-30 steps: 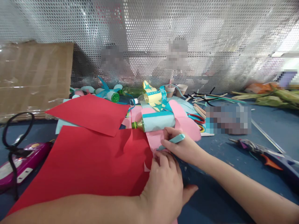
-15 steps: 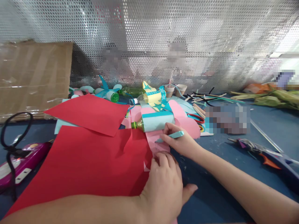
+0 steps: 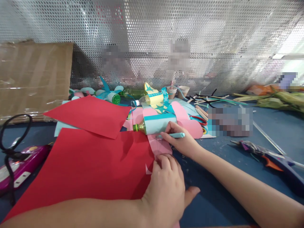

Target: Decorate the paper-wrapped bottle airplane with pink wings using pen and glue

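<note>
My right hand [image 3: 182, 139] grips a light blue pen [image 3: 177, 135], its tip end over a strip of pink paper [image 3: 159, 145]. My left hand [image 3: 167, 180] rests on the near part of that strip, fingers bent down onto it and thumb spread out to the right. Just beyond the strip lies a green bottle [image 3: 158, 123] on its side, wrapped in pale blue paper with a darker blue band. A large red sheet [image 3: 95, 158] spreads under and left of my left hand. A second red sheet [image 3: 92, 115] overlaps its far edge.
Scissors [image 3: 200, 119] lie beyond my right hand. A glue gun [image 3: 263, 153] lies at the right, a purple device with a black cord [image 3: 30, 164] at the left. Decorated bottles [image 3: 155, 98], paper cups [image 3: 172, 91] and cardboard [image 3: 35, 82] stand before a perforated metal screen [image 3: 147, 31].
My right hand has shifted slightly with the pen, which now lies at a flatter angle. My left hand stays in place on the pink paper.
</note>
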`<state>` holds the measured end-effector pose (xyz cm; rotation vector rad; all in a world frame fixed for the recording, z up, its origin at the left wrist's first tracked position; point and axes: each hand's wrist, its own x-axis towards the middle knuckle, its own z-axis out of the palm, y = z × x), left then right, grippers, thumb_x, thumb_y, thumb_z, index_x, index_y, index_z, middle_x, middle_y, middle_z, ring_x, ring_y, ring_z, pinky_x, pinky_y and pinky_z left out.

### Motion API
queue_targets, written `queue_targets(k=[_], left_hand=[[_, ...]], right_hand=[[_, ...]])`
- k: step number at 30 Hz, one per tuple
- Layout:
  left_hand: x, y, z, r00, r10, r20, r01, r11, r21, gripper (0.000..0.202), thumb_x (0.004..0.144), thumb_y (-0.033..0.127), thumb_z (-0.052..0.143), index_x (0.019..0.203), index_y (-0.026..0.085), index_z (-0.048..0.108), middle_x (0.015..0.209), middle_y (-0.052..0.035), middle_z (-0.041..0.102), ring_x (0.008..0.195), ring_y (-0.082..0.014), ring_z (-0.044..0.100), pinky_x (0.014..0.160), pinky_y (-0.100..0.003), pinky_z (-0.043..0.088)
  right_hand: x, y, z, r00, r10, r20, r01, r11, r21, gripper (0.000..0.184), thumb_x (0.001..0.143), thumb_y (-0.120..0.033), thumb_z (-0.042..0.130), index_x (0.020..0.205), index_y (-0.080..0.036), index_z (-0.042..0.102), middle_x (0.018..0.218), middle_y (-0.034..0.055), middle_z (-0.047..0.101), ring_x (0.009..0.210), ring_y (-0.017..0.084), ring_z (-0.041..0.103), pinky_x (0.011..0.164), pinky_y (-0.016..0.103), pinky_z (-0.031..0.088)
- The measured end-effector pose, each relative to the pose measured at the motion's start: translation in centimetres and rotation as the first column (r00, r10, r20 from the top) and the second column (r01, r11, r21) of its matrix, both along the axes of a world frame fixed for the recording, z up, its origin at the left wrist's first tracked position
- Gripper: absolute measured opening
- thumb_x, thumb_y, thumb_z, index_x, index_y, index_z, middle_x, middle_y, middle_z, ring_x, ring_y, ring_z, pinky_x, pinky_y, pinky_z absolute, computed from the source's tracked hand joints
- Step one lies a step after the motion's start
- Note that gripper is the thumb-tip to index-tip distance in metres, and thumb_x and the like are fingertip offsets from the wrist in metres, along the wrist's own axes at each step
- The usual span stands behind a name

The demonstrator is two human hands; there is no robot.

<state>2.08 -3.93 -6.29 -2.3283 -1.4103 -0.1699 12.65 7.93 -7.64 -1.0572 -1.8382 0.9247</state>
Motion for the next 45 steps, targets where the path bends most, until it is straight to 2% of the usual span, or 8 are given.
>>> queue_targets(k=[4,12,27,37,45], left_hand=[[0.0,0.0,0.1,1.000,0.003,-0.014,-0.003,1.000,-0.018,0.071,0.080,0.067,0.052,0.106,0.003,0.070,0.095,-0.0216,0.069,0.082,-0.0303,0.060,0.064,-0.038,0.054],[0.0,0.0,0.0,1.000,0.004,-0.029,-0.005,0.999,-0.038,0.072,0.081,0.067,0.050,0.108,0.003,0.069,0.097,-0.0218,0.068,0.083,-0.0304,0.061,0.065,-0.038,0.054],[0.0,0.0,-0.1,1.000,-0.016,0.013,0.015,0.999,0.036,0.073,0.077,0.067,0.055,0.104,0.002,0.071,0.093,-0.0215,0.069,0.081,-0.0308,0.061,0.062,-0.038,0.055],[-0.1,0.1,-0.3,0.999,-0.031,0.029,0.031,0.999,0.017,0.074,0.077,0.066,0.056,0.105,-0.001,0.070,0.094,-0.0243,0.068,0.082,-0.0332,0.062,0.063,-0.040,0.055],[0.0,0.1,-0.4,1.000,-0.015,0.026,0.013,0.998,0.065,0.073,0.075,0.069,0.057,0.101,0.002,0.072,0.090,-0.0214,0.069,0.079,-0.0311,0.062,0.062,-0.039,0.055]], right_hand=[[-0.1,0.0,0.0,0.999,0.011,-0.042,-0.011,1.000,-0.009,0.022,0.082,-0.035,0.058,0.072,-0.022,0.043,0.063,-0.0047,0.051,0.057,0.011,0.044,0.053,0.024,0.035],[0.1,-0.2,0.3,1.000,-0.009,-0.028,0.009,1.000,-0.004,0.022,0.083,-0.036,0.058,0.073,-0.022,0.044,0.063,-0.0044,0.053,0.058,0.012,0.046,0.053,0.025,0.036],[0.2,-0.1,0.4,0.999,-0.013,-0.031,0.013,1.000,-0.008,0.024,0.083,-0.039,0.059,0.073,-0.023,0.044,0.062,-0.0039,0.054,0.056,0.012,0.046,0.052,0.025,0.037],[0.5,-0.2,1.0,0.988,-0.097,0.122,0.094,0.995,0.033,0.021,0.077,-0.033,0.056,0.068,-0.023,0.041,0.060,-0.0042,0.052,0.056,0.013,0.047,0.054,0.025,0.036],[0.8,-0.3,1.8,0.964,-0.139,0.228,0.127,0.990,0.067,0.015,0.070,-0.026,0.052,0.062,-0.022,0.040,0.056,-0.0043,0.051,0.054,0.012,0.046,0.052,0.024,0.034]])
